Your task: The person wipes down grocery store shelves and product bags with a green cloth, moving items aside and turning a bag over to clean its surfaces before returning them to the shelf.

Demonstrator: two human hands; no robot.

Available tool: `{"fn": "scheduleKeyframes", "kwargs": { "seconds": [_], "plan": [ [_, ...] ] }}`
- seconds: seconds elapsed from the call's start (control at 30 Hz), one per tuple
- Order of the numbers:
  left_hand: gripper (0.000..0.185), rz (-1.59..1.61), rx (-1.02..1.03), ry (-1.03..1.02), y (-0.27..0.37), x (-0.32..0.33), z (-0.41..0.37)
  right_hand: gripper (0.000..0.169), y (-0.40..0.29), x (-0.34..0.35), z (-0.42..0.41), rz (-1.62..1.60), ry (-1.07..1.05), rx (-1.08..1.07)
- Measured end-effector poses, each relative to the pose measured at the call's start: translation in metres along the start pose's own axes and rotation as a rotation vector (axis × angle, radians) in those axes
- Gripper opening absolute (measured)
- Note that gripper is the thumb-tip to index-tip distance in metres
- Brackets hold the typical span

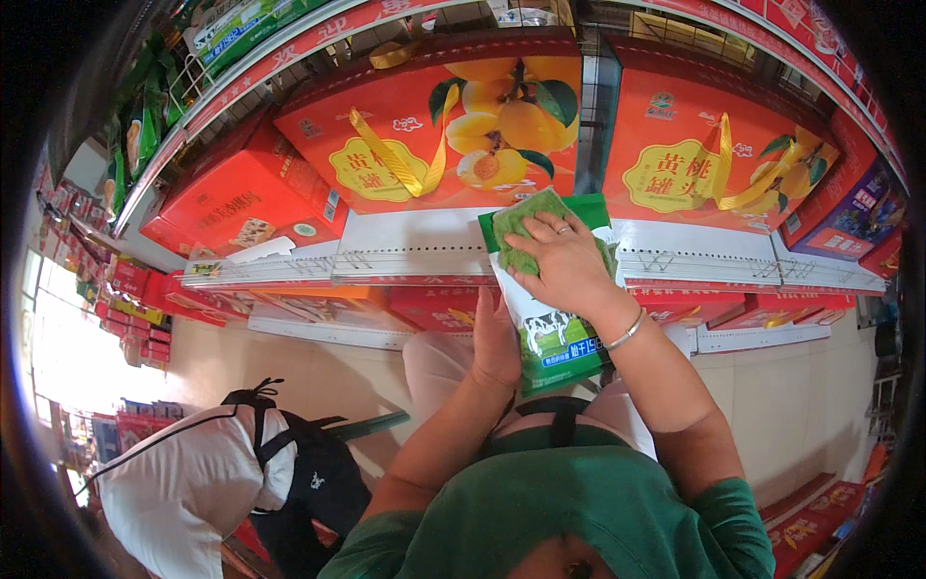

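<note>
In front of my body a green and white plastic bag (553,329) with a printed cow and writing stands tilted, its top against the shelf edge. My left hand (496,336) supports its left side, thumb upright; its fingers are hidden behind the bag. Spread over a folded green cloth (517,250), my right hand (561,257) presses it onto the upper front of the bag. That hand wears a ring, and a metal bangle (626,330) circles the wrist.
Red gift boxes printed with yellow peaches (463,137) line the white metal shelf (412,235), which has a wire front rail (702,269). More red boxes (434,307) fill the lower shelf. Green packets (246,32) sit above left. A person in a white top (188,470) is at lower left.
</note>
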State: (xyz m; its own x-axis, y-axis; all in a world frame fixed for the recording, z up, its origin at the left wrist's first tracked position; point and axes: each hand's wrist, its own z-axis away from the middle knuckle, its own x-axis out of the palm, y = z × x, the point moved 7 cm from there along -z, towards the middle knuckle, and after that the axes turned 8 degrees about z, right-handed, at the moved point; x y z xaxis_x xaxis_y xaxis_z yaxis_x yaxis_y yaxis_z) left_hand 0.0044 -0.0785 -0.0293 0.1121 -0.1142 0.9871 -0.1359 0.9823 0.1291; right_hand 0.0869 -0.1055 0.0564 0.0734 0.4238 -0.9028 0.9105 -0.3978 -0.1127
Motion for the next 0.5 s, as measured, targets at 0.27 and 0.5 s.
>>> {"fn": "scheduleKeyframes", "kwargs": {
  "seconds": [0.27, 0.5],
  "plan": [
    [0.042, -0.244, 0.202, 0.278, 0.015, -0.016, -0.003, 0.042, -0.034, -0.017, 0.03, -0.126, -0.092, -0.154],
    [0.05, -0.154, -0.107, 0.106, -0.002, 0.006, 0.001, 0.048, -0.061, -0.047, 0.09, -0.175, -0.151, -0.417]
  ]
}}
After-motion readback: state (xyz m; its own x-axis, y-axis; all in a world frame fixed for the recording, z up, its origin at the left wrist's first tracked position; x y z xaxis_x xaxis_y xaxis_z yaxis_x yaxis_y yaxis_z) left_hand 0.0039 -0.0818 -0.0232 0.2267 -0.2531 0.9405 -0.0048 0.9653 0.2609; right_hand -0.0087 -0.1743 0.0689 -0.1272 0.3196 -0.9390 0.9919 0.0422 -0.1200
